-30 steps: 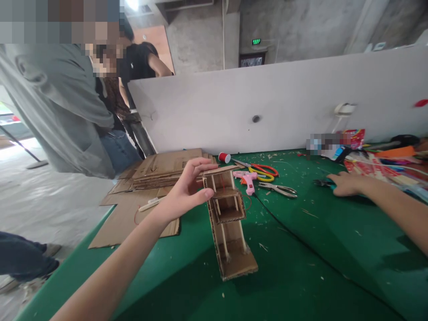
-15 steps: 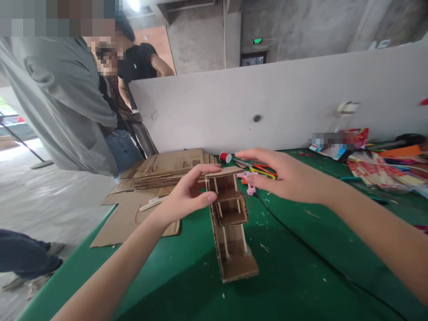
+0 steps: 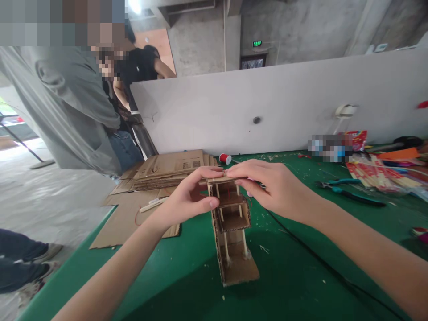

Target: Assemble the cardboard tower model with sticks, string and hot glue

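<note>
A tiered cardboard model (image 3: 240, 270) stands upright on the green tabletop, its levels joined by thin wooden sticks. At its upper left, my left hand (image 3: 187, 196) holds on, fingers over the top and thumb against the side. My right hand (image 3: 272, 183) pinches the right part of the top cardboard piece (image 3: 223, 178), fingers above and thumb at the edge beneath. Both sets of fingertips nearly meet on top. Behind my right hand, a pink tool with a black cord (image 3: 301, 243) is mostly hidden.
Stacked cardboard sheets (image 3: 167, 166) lie left, with a pale stick-like piece (image 3: 153, 204) on a lower sheet. A red thread spool (image 3: 225, 158) sits near the white partition (image 3: 284, 102). Teal-handled pliers (image 3: 354, 194) and packaged sticks (image 3: 377, 174) lie right. People stand beyond the left side.
My right hand has come down and left onto the top of the cardboard model, closing on its edge. My left hand keeps its hold. The pliers at right have come into view.
</note>
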Demonstrator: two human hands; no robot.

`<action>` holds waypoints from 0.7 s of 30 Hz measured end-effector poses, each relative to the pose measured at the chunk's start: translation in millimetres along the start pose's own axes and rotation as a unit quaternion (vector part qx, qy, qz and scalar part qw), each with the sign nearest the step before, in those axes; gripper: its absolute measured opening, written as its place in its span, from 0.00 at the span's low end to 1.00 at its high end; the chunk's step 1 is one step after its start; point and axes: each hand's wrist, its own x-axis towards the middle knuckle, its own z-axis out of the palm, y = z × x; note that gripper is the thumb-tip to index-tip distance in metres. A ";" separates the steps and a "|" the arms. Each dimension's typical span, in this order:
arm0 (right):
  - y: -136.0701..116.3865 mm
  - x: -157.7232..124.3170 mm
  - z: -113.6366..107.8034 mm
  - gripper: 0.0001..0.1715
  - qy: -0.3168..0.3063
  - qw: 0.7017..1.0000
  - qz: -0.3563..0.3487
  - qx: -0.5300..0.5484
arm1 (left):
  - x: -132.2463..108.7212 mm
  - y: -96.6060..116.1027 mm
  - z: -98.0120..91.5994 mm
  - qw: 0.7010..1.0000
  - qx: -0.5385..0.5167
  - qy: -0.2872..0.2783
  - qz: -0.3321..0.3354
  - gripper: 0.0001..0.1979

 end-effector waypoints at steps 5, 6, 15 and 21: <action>1.4 -1.6 2.3 0.15 0.006 1.000 -0.002 -0.005 | -0.1 1.3 0.4 1.000 -0.003 0.001 0.002 0.20; 1.2 -1.6 1.8 0.15 0.002 1.000 0.001 -0.007 | -0.3 1.7 0.5 1.000 -0.003 0.001 -0.004 0.20; 0.8 -2.6 -1.5 0.13 -0.019 0.999 0.029 0.009 | -2.5 -2.7 1.7 0.998 -0.042 0.018 -0.033 0.20; -1.8 -0.5 -15.4 0.20 -0.074 0.994 0.080 0.001 | -2.2 -6.3 1.4 0.999 -0.035 0.035 -0.023 0.18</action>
